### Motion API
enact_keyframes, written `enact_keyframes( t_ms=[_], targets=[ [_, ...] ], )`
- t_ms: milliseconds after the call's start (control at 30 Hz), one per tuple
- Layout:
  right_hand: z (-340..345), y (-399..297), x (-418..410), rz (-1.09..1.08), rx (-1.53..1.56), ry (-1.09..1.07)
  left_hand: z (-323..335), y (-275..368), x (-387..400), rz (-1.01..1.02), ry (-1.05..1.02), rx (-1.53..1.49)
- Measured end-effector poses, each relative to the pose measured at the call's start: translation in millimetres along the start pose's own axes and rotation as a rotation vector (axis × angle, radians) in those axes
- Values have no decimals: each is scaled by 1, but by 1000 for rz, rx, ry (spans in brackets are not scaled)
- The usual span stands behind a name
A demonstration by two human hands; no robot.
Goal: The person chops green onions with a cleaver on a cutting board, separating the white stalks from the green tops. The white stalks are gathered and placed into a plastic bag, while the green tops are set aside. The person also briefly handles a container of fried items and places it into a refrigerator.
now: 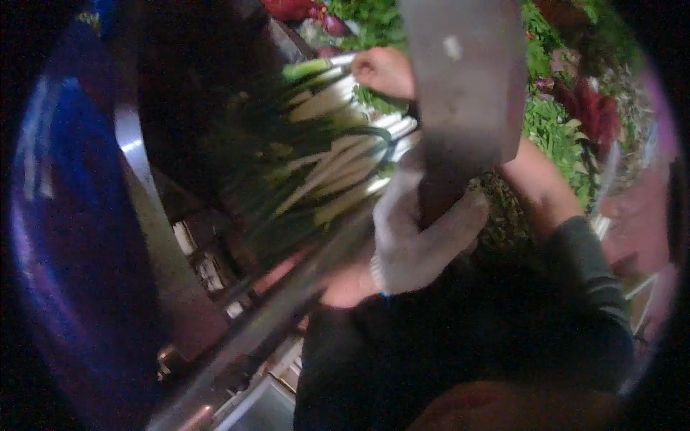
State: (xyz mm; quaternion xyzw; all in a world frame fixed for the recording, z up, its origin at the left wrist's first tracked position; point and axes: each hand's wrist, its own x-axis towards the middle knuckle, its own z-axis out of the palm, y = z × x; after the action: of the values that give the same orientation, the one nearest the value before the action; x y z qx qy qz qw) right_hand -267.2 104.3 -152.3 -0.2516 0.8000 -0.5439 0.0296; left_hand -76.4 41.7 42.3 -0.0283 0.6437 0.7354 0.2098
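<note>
My left hand [431,242], in a pale knit glove, is closed around the dark lower end of a broad flat grey object [463,81]. That object rises close to the camera; blur leaves its kind unclear. My bare right hand [385,73] reaches past behind it, fingers curled, against the white end of a leek or large spring onion [307,69]. The grey object hides part of the right wrist. Below lie several bundles of long green onions [345,145], white ends towards me and the dark leaves running left.
Leafy greens [555,145], dark red produce [593,108] and red onions [334,26] lie beyond and to the right. A blurred metal rail [269,318] crosses at lower left. Blue sheeting [81,215] and a curved metal strip [132,134] stand on the left.
</note>
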Motion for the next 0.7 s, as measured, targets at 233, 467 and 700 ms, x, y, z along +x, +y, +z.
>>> enact_keyframes(
  t_ms=[233,467,700],
  targets=[
    [27,33,-76,-44,65,-423,16,-29,7,90,-277,293],
    [61,-16,-76,63,-431,-224,30,-35,3,98,-250,280],
    [91,11,-48,-16,-459,-80,16,-32,6,-4,-238,242]
  ],
)
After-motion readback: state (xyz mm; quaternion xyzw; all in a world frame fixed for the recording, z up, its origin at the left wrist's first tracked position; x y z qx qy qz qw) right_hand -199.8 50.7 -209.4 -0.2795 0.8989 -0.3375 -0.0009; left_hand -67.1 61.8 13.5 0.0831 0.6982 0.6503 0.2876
